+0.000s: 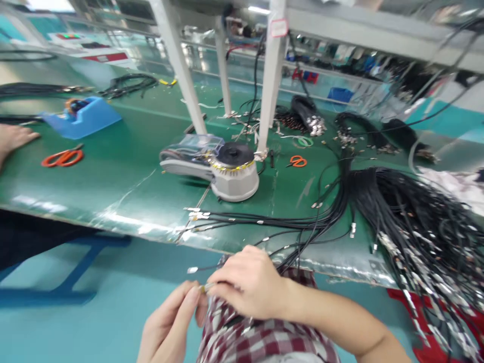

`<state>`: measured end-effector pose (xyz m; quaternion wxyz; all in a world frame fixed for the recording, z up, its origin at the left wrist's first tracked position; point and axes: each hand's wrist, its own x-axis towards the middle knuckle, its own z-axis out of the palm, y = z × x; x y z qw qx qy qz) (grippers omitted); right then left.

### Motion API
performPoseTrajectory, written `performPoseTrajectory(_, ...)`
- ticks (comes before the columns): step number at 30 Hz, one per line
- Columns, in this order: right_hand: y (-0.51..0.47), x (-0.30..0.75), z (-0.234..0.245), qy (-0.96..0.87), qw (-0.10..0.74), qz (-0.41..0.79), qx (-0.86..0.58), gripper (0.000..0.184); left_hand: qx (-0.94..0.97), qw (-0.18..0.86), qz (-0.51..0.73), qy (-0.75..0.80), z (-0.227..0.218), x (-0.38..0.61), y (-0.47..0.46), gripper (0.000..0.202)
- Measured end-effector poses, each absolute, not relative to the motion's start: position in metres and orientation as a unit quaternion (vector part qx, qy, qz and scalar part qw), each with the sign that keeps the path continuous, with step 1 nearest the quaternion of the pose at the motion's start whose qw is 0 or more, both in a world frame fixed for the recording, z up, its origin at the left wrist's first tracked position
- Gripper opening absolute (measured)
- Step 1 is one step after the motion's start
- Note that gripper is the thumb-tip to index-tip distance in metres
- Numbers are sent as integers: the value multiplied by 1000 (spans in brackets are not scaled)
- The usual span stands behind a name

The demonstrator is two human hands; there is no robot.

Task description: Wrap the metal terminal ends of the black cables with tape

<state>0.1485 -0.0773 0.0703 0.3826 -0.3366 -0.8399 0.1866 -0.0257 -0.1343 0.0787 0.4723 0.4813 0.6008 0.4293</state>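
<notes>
My left hand (176, 317) is closed in a pinch at the table's front edge, on a small yellow piece (203, 289) that looks like tape. My right hand (249, 282) is closed with thumb and fingertips on a cable end right beside it; the fingers hide most of that cable. Just beyond them, another black cable with a white connector (192, 270) sticks out past the edge. Several black cables (260, 221) with pale tips lie on the table ahead. Behind these stands a round tape dispenser (236, 179) with yellow tape pieces around its black wheel.
Big bundles of black cables (372, 186) spread over the right side and hang off the edge. Orange scissors (298, 161) lie behind; another orange pair (62, 157) is at left near a blue tape holder (85, 118) and a co-worker's hand (15, 138). White posts (270, 75) rise from the table.
</notes>
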Motion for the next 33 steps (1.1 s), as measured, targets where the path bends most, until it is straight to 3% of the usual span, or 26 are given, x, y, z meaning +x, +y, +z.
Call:
performPoseTrajectory(6, -81, 147, 74, -822, 389, 249, -334, 9, 451, 529, 495, 522, 68, -31, -135, 40)
performPoseTrajectory(22, -86, 136, 71, -805, 370, 298, -354, 4, 451, 525, 486, 533, 67, -35, -141, 40)
performPoseTrajectory(33, -91, 130, 67, -820, 371, 253, -355, 7, 432, 532, 484, 544, 60, -36, -144, 42)
